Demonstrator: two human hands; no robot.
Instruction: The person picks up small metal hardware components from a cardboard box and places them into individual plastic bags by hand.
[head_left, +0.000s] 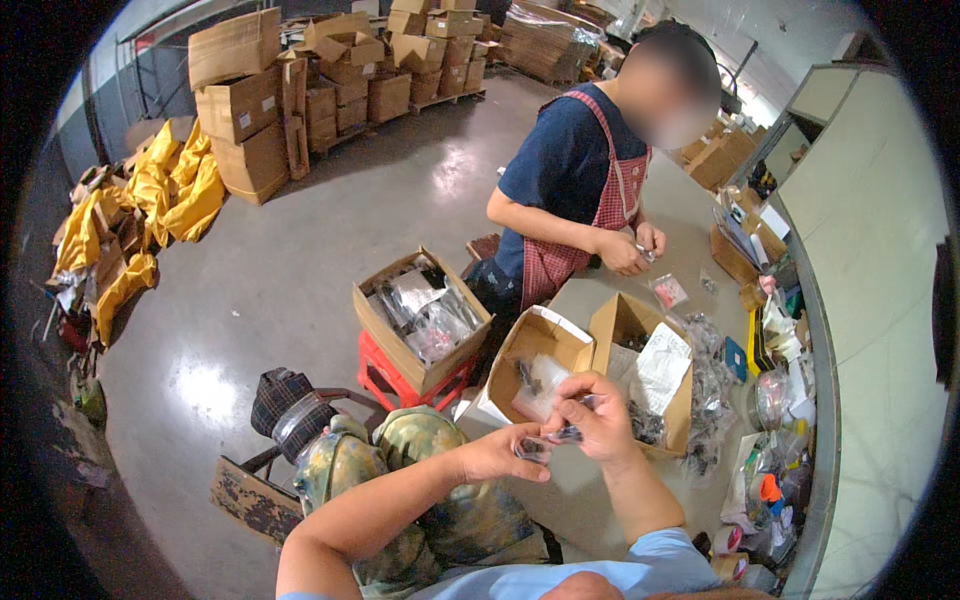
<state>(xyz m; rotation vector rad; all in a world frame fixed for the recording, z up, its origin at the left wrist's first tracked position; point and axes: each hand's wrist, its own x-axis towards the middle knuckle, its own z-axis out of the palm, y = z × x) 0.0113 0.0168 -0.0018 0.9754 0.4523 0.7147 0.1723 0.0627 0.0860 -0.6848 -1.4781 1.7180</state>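
My left hand (500, 455) is closed in a pinch on a small clear plastic bag (533, 450). Just to its right, my right hand (600, 420) is closed too, its fingers on a small dark, shiny piece (568, 433) at the bag's edge; its kind is too small to tell. Both hands meet over the near side of an open cardboard box (555, 330) holding clear bags and a few dark items. Beside it, a second cardboard box (612, 318) contains dark small parts and a white printed sheet (662, 365).
Across the table a co-worker in a red checked apron (620, 195) handles a small item. A carton of packaged goods (425, 315) rests on a red stool (375, 365). Loose plastic bags (708, 385) and assorted supplies line the right edge. Stacked cartons (245, 130) stand behind.
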